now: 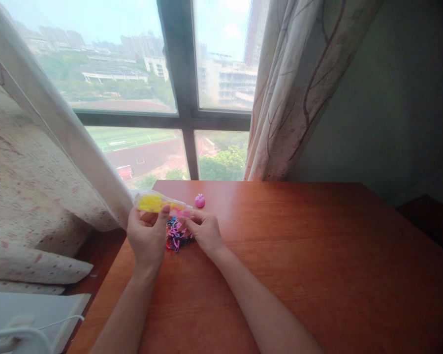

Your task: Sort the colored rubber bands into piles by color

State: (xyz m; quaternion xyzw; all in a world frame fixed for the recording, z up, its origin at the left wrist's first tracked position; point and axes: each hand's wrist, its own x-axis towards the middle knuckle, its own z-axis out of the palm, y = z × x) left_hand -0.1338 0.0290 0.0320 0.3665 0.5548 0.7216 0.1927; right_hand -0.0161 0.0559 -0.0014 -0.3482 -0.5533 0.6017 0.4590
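Between both hands, above the table, is a clear plastic bag (151, 201) with yellow and pink pieces inside; their kind is too blurred to tell. My left hand (147, 236) is closed round the bag's left part, its thumb on the near side. At the bag's right end, by the pink part, my right hand (205, 228) pinches with thumb and fingers. A pile of colourful cords or straps (177, 240), pink, black, red and blue, lies on the table under and between the hands. Just beyond the right hand sits a small round pink object (200, 200).
The brown wooden table (299, 255) reaches to the window (186, 118) at its far edge. Patterned curtains (291, 88) hang on either side. A white surface with a cable (62, 319) is at the lower left, beside the table.
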